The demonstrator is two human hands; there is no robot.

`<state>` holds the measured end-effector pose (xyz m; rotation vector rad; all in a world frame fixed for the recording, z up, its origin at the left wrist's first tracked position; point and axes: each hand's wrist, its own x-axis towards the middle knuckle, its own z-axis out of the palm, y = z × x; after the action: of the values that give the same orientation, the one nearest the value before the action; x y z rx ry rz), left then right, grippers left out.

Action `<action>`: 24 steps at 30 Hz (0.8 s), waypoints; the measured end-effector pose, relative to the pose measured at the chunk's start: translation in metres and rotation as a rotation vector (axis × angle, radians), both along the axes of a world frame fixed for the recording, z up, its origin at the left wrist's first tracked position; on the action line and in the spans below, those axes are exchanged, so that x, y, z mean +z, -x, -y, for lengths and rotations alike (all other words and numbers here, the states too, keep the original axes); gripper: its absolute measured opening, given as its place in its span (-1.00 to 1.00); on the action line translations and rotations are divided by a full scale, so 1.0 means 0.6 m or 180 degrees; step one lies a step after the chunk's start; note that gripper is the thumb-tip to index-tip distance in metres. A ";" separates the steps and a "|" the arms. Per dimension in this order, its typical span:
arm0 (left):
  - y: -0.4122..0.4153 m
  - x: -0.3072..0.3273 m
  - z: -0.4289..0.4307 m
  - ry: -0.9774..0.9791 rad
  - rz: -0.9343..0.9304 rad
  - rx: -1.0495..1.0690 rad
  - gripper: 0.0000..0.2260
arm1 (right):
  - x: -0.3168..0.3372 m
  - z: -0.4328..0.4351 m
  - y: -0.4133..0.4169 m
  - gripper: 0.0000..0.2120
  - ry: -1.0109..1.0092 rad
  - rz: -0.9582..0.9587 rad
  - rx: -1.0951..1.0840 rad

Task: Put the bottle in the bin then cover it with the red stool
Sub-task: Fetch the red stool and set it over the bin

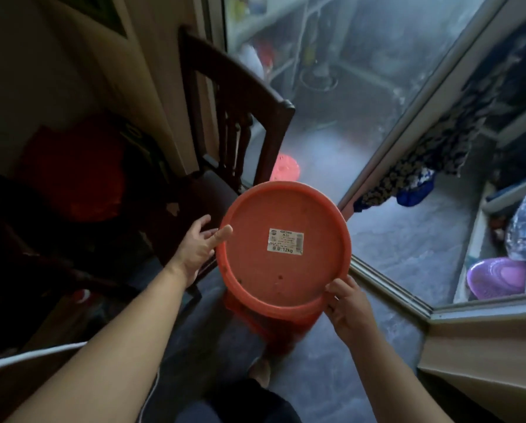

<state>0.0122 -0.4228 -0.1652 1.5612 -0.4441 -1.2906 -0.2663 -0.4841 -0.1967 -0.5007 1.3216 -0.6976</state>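
The red stool (286, 270) is a round plastic one with a white label in the middle of its seat. It is held up above the floor, tilted so the seat faces me, and its legs (273, 328) show blurred below. My left hand (197, 245) is at the seat's left rim, thumb lying on the seat and fingers stretched out behind the edge. My right hand (350, 306) grips the lower right rim. No bottle and no bin show; the stool hides the floor under it.
A dark wooden chair (234, 117) stands close on the left, against the wall. A sliding glass door (347, 102) and its floor track (386, 288) run on the right. A pink-red object (286, 167) sits beyond the glass. A purple basin (496, 277) lies at far right.
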 end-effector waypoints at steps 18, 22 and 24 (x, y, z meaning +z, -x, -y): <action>-0.043 0.175 -0.453 0.0547 0.0137 0.1299 0.09 | 0.194 -0.263 -0.152 -0.78 0.0796 0.0510 0.1475; -0.033 0.197 -0.566 0.0620 0.0026 0.1699 -0.03 | 0.207 -0.341 -0.173 -0.80 0.0763 0.0549 0.1721; -0.027 0.209 -0.615 0.0713 0.0093 0.1826 0.14 | 0.215 -0.375 -0.188 -0.80 0.0735 0.0570 0.1835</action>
<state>0.0282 -0.0536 -0.0399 1.3810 -0.1314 -0.7496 -0.1537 -0.2594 -0.0678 -0.9370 0.8680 -0.3992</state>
